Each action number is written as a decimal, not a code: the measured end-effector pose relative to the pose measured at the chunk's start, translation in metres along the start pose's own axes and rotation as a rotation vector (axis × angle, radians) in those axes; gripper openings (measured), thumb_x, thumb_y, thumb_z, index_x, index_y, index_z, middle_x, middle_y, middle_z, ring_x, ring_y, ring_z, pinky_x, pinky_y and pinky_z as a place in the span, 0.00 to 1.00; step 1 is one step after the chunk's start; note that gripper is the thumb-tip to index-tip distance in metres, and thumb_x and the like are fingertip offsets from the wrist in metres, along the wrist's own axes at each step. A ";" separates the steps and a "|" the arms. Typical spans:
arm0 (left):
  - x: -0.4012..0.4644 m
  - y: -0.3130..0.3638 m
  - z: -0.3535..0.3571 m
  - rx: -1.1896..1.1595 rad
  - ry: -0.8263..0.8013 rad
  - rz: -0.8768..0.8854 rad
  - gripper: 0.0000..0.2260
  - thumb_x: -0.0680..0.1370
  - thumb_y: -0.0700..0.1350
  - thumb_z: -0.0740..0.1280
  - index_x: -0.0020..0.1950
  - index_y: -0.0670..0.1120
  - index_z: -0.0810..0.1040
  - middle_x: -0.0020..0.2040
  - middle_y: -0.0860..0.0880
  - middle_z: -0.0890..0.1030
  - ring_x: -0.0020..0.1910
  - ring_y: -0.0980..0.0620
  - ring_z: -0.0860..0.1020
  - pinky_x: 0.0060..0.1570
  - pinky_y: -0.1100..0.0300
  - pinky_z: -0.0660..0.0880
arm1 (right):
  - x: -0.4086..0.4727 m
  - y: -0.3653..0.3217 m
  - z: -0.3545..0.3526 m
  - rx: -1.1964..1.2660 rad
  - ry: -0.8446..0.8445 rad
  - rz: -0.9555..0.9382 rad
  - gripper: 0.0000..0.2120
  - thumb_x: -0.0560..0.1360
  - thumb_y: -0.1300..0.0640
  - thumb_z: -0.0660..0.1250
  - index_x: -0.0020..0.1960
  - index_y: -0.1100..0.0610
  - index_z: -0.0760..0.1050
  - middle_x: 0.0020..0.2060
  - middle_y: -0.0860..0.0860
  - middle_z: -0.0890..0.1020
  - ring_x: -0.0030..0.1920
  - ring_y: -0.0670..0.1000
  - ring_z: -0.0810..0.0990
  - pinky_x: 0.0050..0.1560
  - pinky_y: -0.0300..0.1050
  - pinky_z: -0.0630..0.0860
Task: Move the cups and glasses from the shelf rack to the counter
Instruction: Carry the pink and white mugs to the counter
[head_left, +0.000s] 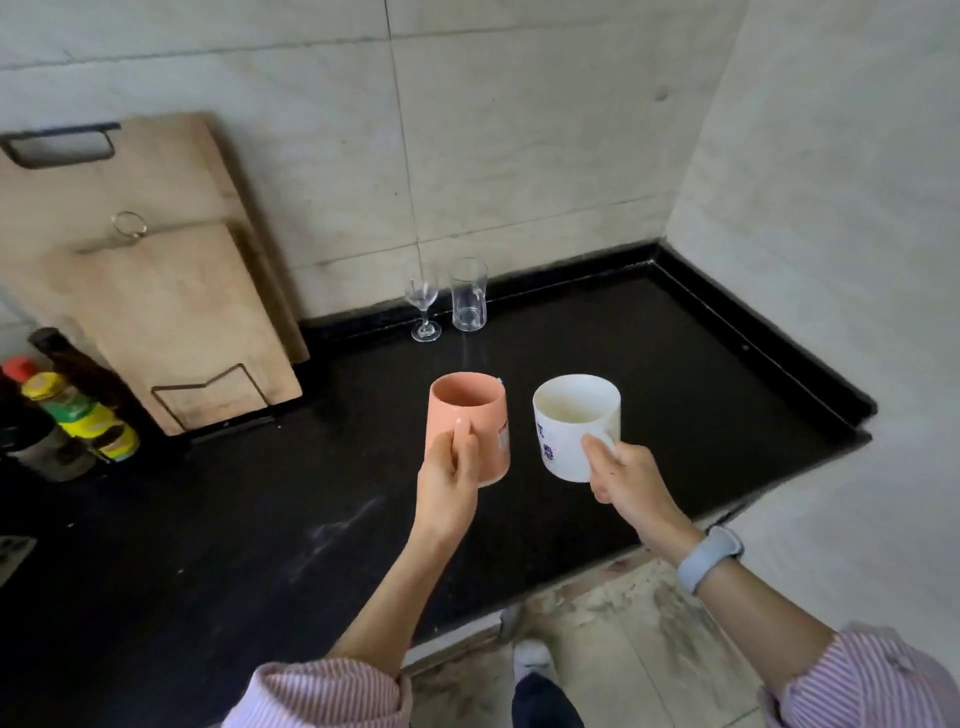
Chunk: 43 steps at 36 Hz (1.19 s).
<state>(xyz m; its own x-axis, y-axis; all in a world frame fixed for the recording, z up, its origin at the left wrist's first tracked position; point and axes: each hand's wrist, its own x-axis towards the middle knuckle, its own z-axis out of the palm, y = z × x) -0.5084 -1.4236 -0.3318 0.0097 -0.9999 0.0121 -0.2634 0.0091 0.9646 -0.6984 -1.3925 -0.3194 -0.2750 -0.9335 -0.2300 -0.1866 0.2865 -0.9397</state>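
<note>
Above the black table (597, 364), both hands carry mugs by their handles. The left hand (449, 480) has its fingers (462, 434) wrapped around the handle of a pink mug (467, 415), held upright and looking empty inside. The right hand (623, 480) grips the handle of a white mug (574, 423) with blue markings on its side; it tilts slightly, and its pale inside shows no clear contents. The two mugs hang just beside each other without touching. At the back of the table, near the tiled wall, a small wine glass (425, 309) and a clear tumbler (468, 294) stand upright side by side, both empty. Two wooden cutting boards (171, 291) lean at the left, with sauce bottles (78, 410) beside them.
</note>
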 end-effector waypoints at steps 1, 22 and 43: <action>0.017 -0.001 0.012 -0.017 -0.006 -0.027 0.15 0.80 0.54 0.56 0.36 0.49 0.68 0.36 0.53 0.73 0.36 0.56 0.71 0.31 0.71 0.69 | 0.021 0.001 -0.004 -0.006 0.000 0.012 0.20 0.76 0.53 0.60 0.25 0.53 0.63 0.15 0.44 0.65 0.19 0.42 0.63 0.23 0.35 0.62; 0.289 -0.055 0.189 -0.178 0.011 -0.178 0.21 0.80 0.55 0.54 0.46 0.37 0.70 0.42 0.46 0.73 0.42 0.54 0.71 0.45 0.61 0.70 | 0.368 0.026 -0.034 0.119 -0.037 0.068 0.24 0.76 0.55 0.58 0.23 0.51 0.58 0.16 0.44 0.62 0.23 0.46 0.59 0.29 0.41 0.59; 0.352 -0.086 0.227 -0.120 0.118 -0.199 0.11 0.78 0.51 0.62 0.47 0.45 0.79 0.42 0.56 0.83 0.44 0.62 0.78 0.49 0.62 0.74 | 0.458 0.042 -0.017 0.083 -0.146 0.061 0.21 0.79 0.56 0.53 0.29 0.59 0.66 0.32 0.52 0.71 0.39 0.50 0.71 0.51 0.50 0.74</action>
<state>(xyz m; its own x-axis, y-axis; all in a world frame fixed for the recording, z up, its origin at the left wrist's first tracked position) -0.7016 -1.7787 -0.4701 0.1640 -0.9739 -0.1568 -0.1290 -0.1788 0.9754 -0.8486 -1.8048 -0.4597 -0.1423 -0.9381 -0.3159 -0.0932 0.3304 -0.9392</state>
